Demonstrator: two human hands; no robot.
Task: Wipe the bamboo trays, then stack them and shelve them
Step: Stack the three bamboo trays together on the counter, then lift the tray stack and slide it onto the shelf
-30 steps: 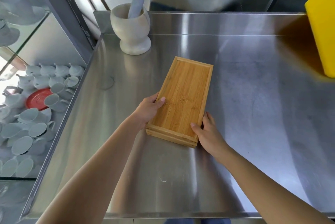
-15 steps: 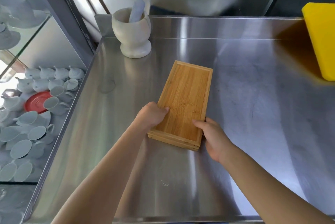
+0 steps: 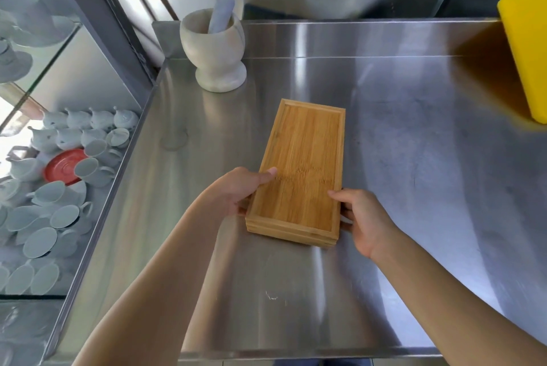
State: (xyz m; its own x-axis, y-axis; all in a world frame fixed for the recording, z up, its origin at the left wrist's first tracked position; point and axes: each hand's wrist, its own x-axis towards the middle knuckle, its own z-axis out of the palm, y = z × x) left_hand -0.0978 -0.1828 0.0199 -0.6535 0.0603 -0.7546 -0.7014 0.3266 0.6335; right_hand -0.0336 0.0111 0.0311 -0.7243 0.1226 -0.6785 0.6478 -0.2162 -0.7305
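A stack of rectangular bamboo trays [image 3: 305, 158] lies on the steel counter [image 3: 414, 188], long side pointing away from me. The layered edges show at the near end. My left hand [image 3: 239, 191] grips the stack's near left edge, thumb resting on the top tray. On the near right edge, my right hand [image 3: 359, 217] holds the stack with its thumb on the rim and its fingers wrapped down the side.
A white stone mortar with pestle [image 3: 214, 52] stands at the counter's back left. A yellow board [image 3: 529, 55] lies at the far right. Left of the counter, a glass case holds many white cups [image 3: 59, 188] and a red saucer [image 3: 63, 167].
Both hands have closed tighter on the near sides of the tray stack. The stack has straightened so that it points more directly away from me.
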